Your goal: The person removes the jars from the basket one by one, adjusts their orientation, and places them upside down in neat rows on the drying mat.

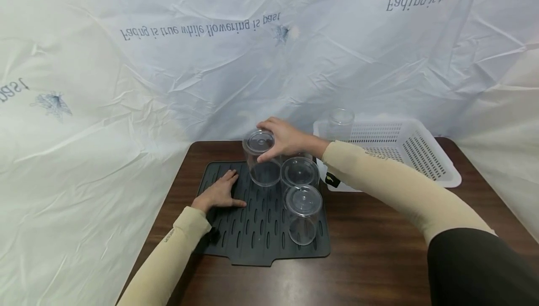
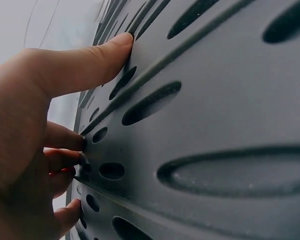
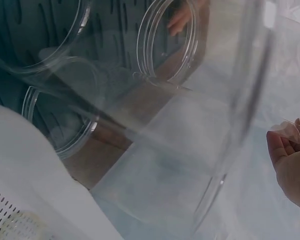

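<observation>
In the head view my right hand grips a clear glass by its upper part, thumb and fingers on either side. This glass stands base-up over the back of a dark slotted drying mat; whether it touches the mat I cannot tell. My left hand rests on the mat's left side with fingers spread and holds nothing. The left wrist view shows its thumb and fingertips against the mat. Two more upturned glasses, a middle one and a front one, stand along the mat's right side.
A white perforated plastic basket stands behind my right forearm, with a clear glass at its left end. Another glass is partly hidden below my right wrist. A pale printed sheet hangs behind the brown table.
</observation>
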Demonstrator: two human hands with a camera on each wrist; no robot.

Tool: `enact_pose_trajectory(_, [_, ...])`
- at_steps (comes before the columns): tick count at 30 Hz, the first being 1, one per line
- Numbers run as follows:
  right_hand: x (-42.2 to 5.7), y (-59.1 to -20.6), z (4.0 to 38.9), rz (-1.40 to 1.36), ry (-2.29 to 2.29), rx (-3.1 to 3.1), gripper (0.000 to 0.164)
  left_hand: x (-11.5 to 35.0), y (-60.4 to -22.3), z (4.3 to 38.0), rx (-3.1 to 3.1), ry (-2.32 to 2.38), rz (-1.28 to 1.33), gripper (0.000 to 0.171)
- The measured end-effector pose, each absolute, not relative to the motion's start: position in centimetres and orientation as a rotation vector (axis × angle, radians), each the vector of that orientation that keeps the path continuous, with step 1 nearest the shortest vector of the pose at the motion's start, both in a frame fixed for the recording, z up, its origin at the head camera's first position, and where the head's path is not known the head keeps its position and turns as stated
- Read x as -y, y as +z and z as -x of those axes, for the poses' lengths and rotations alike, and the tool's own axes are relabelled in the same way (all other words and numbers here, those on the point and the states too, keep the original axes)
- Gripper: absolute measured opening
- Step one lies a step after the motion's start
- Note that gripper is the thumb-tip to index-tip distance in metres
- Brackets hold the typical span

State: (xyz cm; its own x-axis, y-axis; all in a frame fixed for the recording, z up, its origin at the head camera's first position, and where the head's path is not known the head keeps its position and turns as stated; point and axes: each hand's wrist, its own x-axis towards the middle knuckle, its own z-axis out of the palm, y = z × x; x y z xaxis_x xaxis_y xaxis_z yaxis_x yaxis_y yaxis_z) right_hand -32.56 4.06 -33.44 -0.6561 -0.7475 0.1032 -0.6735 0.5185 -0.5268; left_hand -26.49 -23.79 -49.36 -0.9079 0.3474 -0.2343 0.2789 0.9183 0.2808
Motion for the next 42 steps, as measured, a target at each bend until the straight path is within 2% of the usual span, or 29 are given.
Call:
enact_pose_trajectory(16, [-3.9, -35.4, 32.7, 1.264, -0.711, -2.584, 0.094, 23.8, -49.0, 26.4, -2.805, 0.345, -0.476, 0.113])
enact_pose_trajectory(42, [-3.3, -36.0, 32.5, 1.222, -0.414, -2.589, 0.099, 24.0, -49.4, 26.5, -2.801, 0.353, -0.486, 0.112])
